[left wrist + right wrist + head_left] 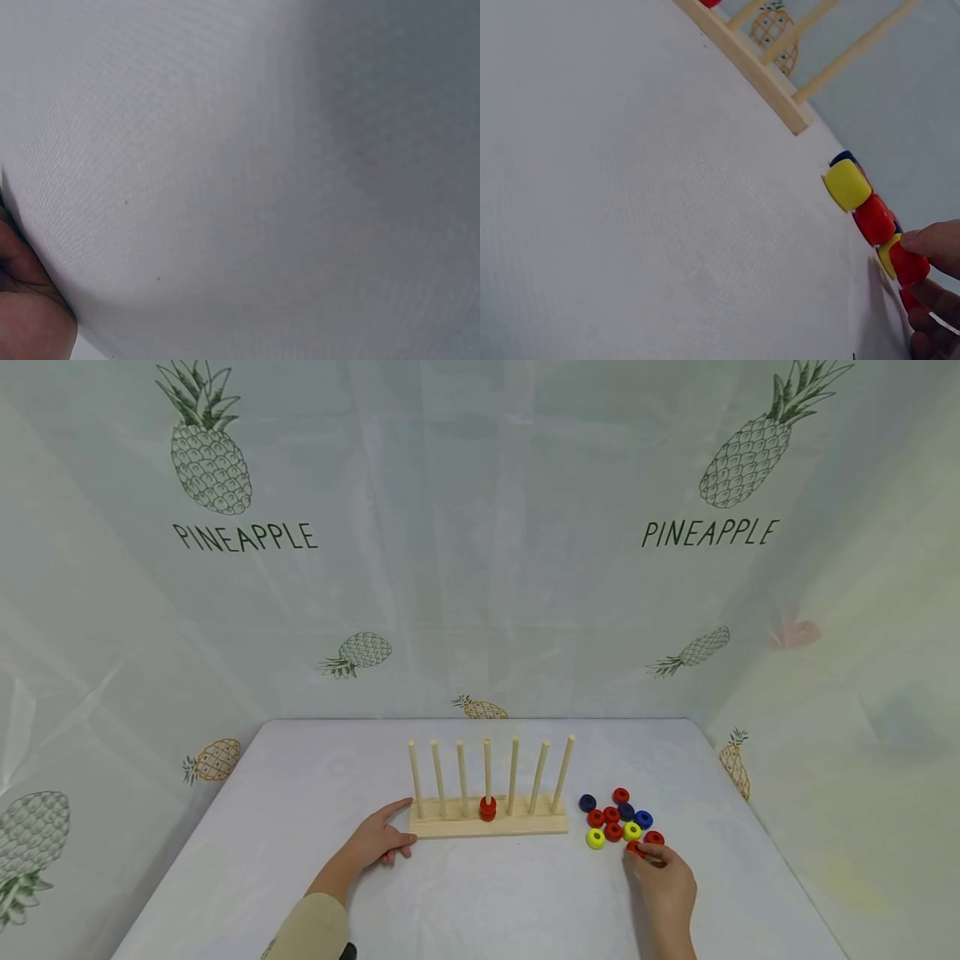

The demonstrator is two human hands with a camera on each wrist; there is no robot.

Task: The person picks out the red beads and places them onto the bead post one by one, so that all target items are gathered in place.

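Observation:
A wooden peg rack with several upright pegs lies across the table, and red beads are stacked on its middle peg. At the rack's left end, my left hand holds the base, one digit at the back corner and another at the front corner; its other fingers curl below. My right hand pinches a red bead between thumb and fingers at the near edge of the loose beads. Only part of my left hand shows in the left wrist view, without the rack.
Right of the rack lie several loose beads: red, yellow, dark blue and blue. A white cloth covers the table. Behind it hangs a pale curtain printed with pineapples.

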